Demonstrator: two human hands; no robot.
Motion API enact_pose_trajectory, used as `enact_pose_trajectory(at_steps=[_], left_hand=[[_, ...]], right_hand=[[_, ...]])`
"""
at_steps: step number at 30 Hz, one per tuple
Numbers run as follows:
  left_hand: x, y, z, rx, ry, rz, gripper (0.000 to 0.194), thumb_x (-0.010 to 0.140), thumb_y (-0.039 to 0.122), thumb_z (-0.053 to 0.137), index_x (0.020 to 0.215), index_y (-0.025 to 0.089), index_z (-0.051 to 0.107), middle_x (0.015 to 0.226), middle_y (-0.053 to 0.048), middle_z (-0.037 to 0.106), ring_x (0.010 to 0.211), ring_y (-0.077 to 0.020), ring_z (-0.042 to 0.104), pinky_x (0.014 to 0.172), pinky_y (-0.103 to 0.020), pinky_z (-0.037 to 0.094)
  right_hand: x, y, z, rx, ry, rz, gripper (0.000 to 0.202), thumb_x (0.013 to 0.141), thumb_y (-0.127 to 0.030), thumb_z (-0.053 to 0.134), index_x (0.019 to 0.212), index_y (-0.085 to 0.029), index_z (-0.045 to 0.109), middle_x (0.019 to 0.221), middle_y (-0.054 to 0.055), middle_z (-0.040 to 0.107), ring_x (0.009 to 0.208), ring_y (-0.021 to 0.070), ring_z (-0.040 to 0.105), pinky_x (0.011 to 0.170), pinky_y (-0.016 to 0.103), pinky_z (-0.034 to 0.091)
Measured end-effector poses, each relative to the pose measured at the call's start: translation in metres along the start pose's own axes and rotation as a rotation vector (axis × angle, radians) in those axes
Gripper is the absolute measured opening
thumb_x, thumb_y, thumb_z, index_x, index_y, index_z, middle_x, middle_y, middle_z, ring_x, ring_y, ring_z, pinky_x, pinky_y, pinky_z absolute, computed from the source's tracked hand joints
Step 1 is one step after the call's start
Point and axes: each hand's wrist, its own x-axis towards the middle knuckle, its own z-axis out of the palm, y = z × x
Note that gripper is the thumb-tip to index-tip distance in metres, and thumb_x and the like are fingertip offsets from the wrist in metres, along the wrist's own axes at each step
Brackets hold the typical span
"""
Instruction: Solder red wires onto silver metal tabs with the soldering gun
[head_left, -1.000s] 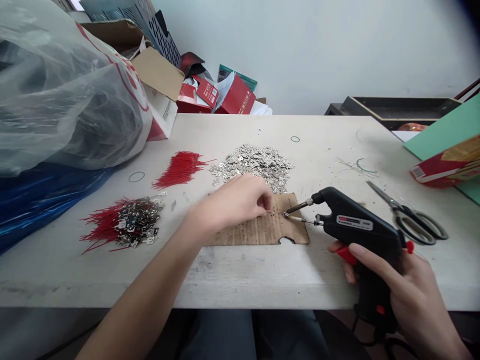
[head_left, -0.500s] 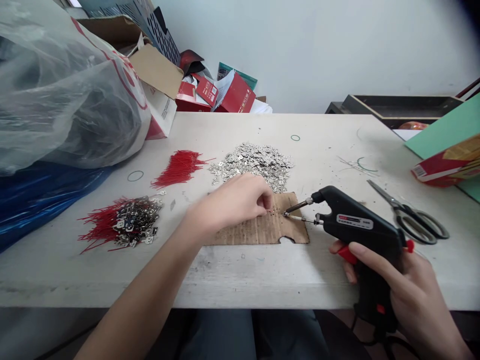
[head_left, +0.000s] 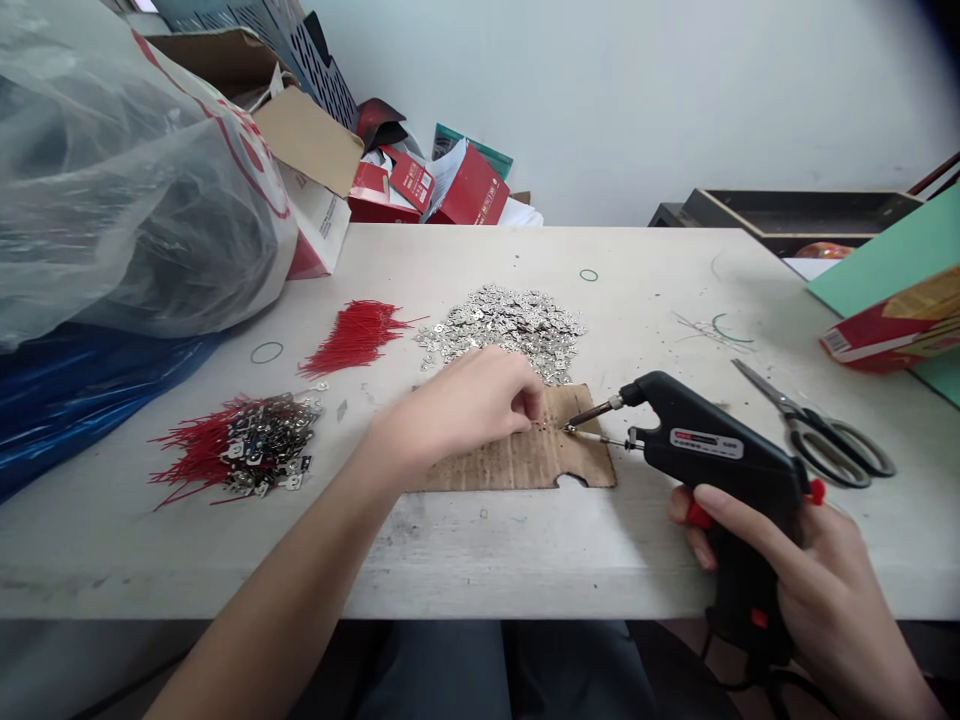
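My right hand [head_left: 802,560] is wrapped round a black soldering gun [head_left: 720,450] with a red trigger. The gun's tip is at the cardboard piece [head_left: 495,465], near its right part. Over the cardboard my left hand [head_left: 480,400] has its fingers pinched together close to the tip; a tiny bit of red shows at the fingertips, too small to make out. Behind that hand lies a heap of small silver metal pieces [head_left: 510,325]. A bundle of red wires [head_left: 356,335] lies left of the heap. Nearer, at the left, red wires with metal pieces [head_left: 255,445] form another pile.
Scissors [head_left: 825,435] lie to the right of the gun. A large plastic bag [head_left: 142,190] and an open cardboard box [head_left: 311,140] stand at the left. At the right are a red box [head_left: 892,330] and a black tray [head_left: 802,215].
The fingers of my right hand at the red trigger have shifted slightly. The whole view has moved a little; my left hand and the gun's tip keep their places over the cardboard.
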Motion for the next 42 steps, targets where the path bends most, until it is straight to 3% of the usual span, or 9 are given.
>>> enact_pose_trajectory(at_steps=[8,15,24,31,42], left_hand=[[0.0002,0.0002,0.0004,0.012,0.002,-0.002,0.02,0.088,0.008,0.071,0.087,0.021,0.086,0.085,-0.002,0.082,0.077,-0.0156,0.071,0.07,-0.031,0.047],[0.0003,-0.0007,0.0004,0.015,0.003,-0.001,0.021,0.088,0.008,0.071,0.089,0.021,0.087,0.084,-0.001,0.082,0.076,-0.015,0.07,0.07,-0.031,0.047],[-0.0003,-0.0004,0.0008,0.014,-0.001,-0.004,0.02,0.088,0.009,0.071,0.089,0.021,0.087,0.086,-0.002,0.082,0.078,-0.0158,0.071,0.07,-0.032,0.047],[-0.0001,-0.0023,0.0012,0.011,0.01,0.003,0.02,0.088,0.009,0.07,0.088,0.021,0.087,0.086,-0.002,0.083,0.077,-0.016,0.071,0.07,-0.032,0.048],[0.0001,-0.0017,0.001,0.014,0.002,0.007,0.02,0.089,0.009,0.07,0.087,0.021,0.086,0.085,-0.002,0.082,0.076,-0.0158,0.07,0.07,-0.032,0.047]], right_hand=[[0.0022,0.004,-0.0023,-0.005,-0.01,0.016,0.05,0.088,-0.067,0.085,0.07,-0.022,0.075,0.061,0.005,0.065,0.043,0.0165,0.055,0.033,0.025,0.044],[-0.0005,0.0032,-0.0019,0.013,0.011,0.018,0.046,0.087,-0.067,0.085,0.08,-0.022,0.08,0.061,0.005,0.066,0.047,0.0198,0.06,0.035,0.026,0.046],[0.0,-0.0003,-0.0008,-0.012,-0.003,0.01,0.049,0.09,-0.066,0.083,0.071,-0.022,0.074,0.06,0.004,0.063,0.044,0.0164,0.055,0.035,0.025,0.043],[0.0,-0.0005,0.0009,-0.01,0.002,-0.015,0.046,0.092,-0.065,0.083,0.079,-0.021,0.079,0.06,0.004,0.062,0.049,0.0187,0.059,0.037,0.025,0.043],[-0.0008,0.0002,-0.0016,-0.007,-0.001,0.014,0.048,0.089,-0.066,0.083,0.074,-0.021,0.076,0.06,0.005,0.064,0.044,0.0173,0.056,0.034,0.025,0.044]])
